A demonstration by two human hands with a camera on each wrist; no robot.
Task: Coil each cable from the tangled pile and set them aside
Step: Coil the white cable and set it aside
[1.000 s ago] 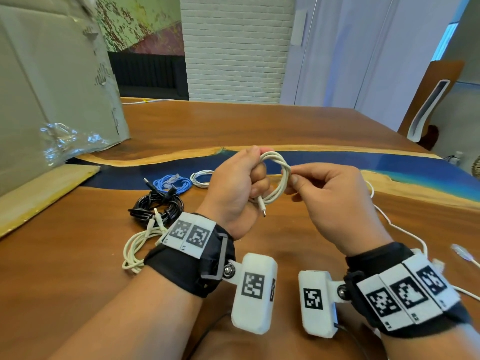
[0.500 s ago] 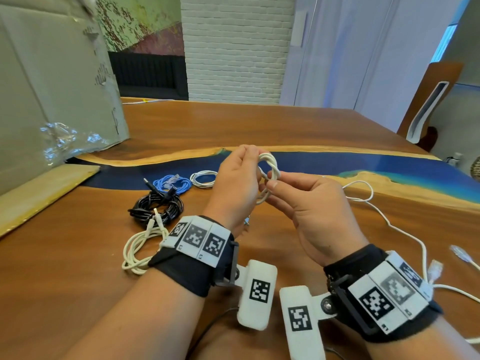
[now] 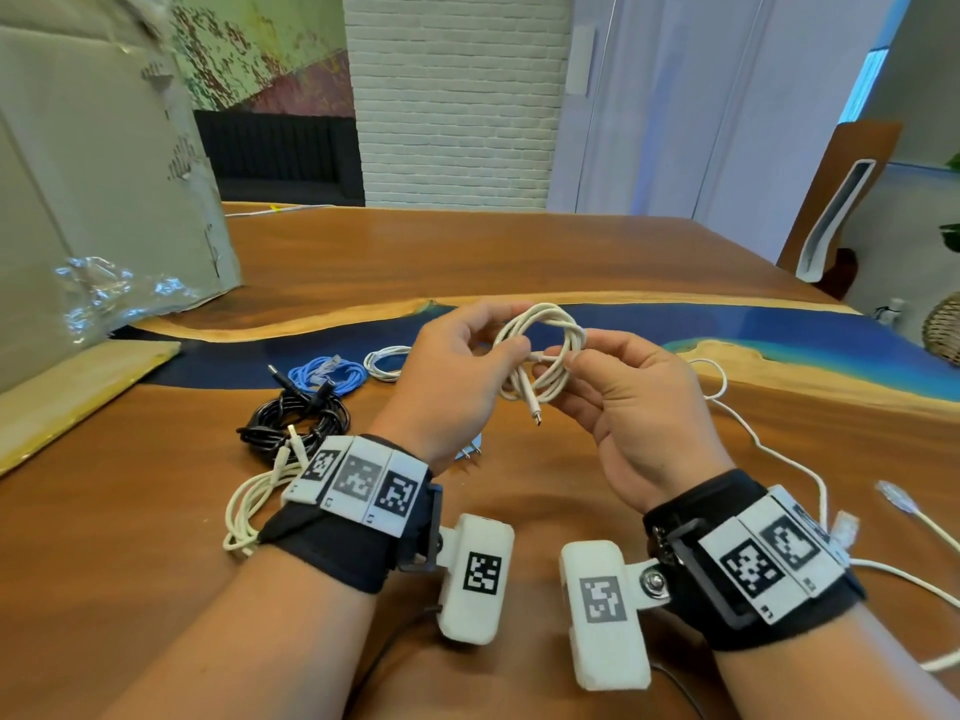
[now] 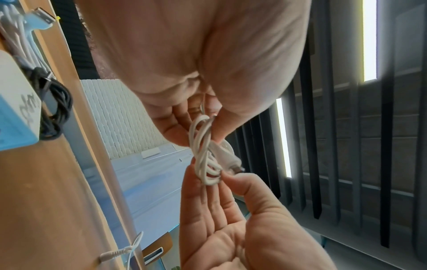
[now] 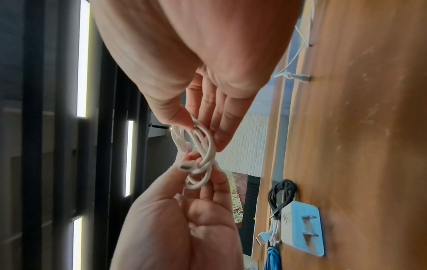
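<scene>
A small white cable coil point(image 3: 551, 324) hangs in the air between both hands above the table's middle. My left hand point(image 3: 506, 335) pinches its left side with thumb and fingers; my right hand point(image 3: 576, 350) pinches its right side. One plug end point(image 3: 537, 418) dangles below the coil. The left wrist view shows the coil point(image 4: 203, 155) between the left hand point(image 4: 209, 124) above and the right hand's fingertips point(image 4: 231, 178) below. In the right wrist view the coil point(image 5: 201, 155) has an end plug point(image 5: 184, 167) sticking out by the left thumb.
Coiled cables lie on the table at left: blue point(image 3: 327, 374), small white point(image 3: 384, 363), black point(image 3: 296, 423) and cream point(image 3: 254, 501). A loose white cable point(image 3: 769, 449) and a clear plug point(image 3: 896, 496) trail at right. A charger point(image 5: 300, 228) lies under my hands. Cardboard point(image 3: 104, 200) stands far left.
The hands came together on the coil, then drew slightly apart. The left hand went from a fist round the coil to a fingertip pinch, and the coil now spreads between both hands.
</scene>
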